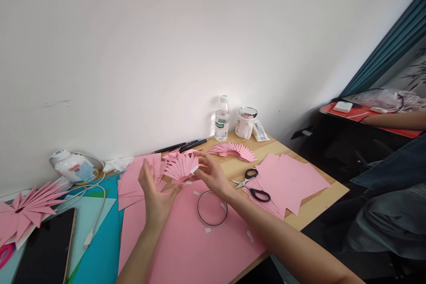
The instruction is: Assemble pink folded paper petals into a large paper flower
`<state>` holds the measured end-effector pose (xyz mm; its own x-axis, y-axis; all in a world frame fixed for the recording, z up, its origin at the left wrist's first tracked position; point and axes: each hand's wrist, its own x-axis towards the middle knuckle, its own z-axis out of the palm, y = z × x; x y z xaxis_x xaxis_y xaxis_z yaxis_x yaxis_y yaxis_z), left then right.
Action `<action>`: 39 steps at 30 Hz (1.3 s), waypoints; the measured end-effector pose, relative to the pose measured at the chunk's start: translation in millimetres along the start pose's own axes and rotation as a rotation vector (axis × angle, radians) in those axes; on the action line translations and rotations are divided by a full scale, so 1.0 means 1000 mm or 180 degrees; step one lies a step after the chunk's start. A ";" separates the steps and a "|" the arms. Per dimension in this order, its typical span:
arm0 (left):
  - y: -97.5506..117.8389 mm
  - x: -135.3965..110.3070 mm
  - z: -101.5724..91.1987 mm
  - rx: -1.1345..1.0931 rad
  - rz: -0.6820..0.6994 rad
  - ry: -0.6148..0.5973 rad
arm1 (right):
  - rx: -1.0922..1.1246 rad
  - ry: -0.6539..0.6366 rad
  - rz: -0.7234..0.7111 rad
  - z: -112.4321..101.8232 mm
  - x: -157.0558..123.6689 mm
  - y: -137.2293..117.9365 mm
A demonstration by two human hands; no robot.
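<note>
A pleated pink paper fan [180,167] is raised just above the desk between my two hands. My right hand [212,174] pinches its right edge, where a small white tape piece sticks out. My left hand [155,194] stands upright beside the fan's left side with fingers spread and nothing in them. Below the hands lies a large pink sheet [186,239] with a thin tape ring [212,208] and small white tape bits on it.
Scissors [253,185] lie on a stack of pink sheets [289,180] at right. Another folded fan [234,150], pens [186,145], a water bottle [222,119] and a mug [245,123] stand at the back. A tablet [46,248], cable and white jar [72,166] are left. Another person sits at right.
</note>
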<state>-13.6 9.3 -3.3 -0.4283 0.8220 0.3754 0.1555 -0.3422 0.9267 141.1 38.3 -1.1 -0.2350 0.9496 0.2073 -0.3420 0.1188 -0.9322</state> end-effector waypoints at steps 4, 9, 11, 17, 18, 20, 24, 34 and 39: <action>-0.004 0.003 -0.007 0.1526 0.1737 -0.1260 | -0.0336 -0.0214 0.0406 -0.007 0.000 -0.003; -0.010 0.001 -0.008 0.1805 0.1962 -0.1813 | -0.0524 -0.0377 0.0700 -0.005 -0.003 -0.010; -0.012 0.000 -0.008 0.1749 0.1892 -0.1849 | -0.0542 -0.0396 0.0752 -0.002 -0.005 -0.014; -0.013 0.002 -0.011 0.1738 0.1764 -0.1955 | -0.0510 -0.0447 0.0868 0.005 -0.005 -0.023; -0.013 0.002 -0.012 0.1763 0.1769 -0.1993 | -0.0520 -0.0448 0.0889 0.005 -0.005 -0.024; -0.012 0.002 -0.012 0.1768 0.1793 -0.2053 | -0.0533 -0.0402 0.0945 0.006 -0.004 -0.024; -0.010 0.001 -0.010 0.1692 0.1711 -0.2112 | -0.0495 -0.0252 0.1048 0.006 -0.003 -0.022; -0.009 -0.002 -0.007 0.1526 0.1334 -0.1959 | -0.0531 -0.0264 0.1126 0.004 -0.003 -0.020; -0.012 -0.002 -0.007 0.1646 0.1423 -0.1934 | -0.0535 -0.0291 0.1194 0.005 -0.002 -0.022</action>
<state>-21.3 8.5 -14.8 0.2871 0.8103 0.5109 0.6363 -0.5600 0.5306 144.5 32.8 20.0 -0.3973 0.9074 -0.1372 -0.0659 -0.1774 -0.9819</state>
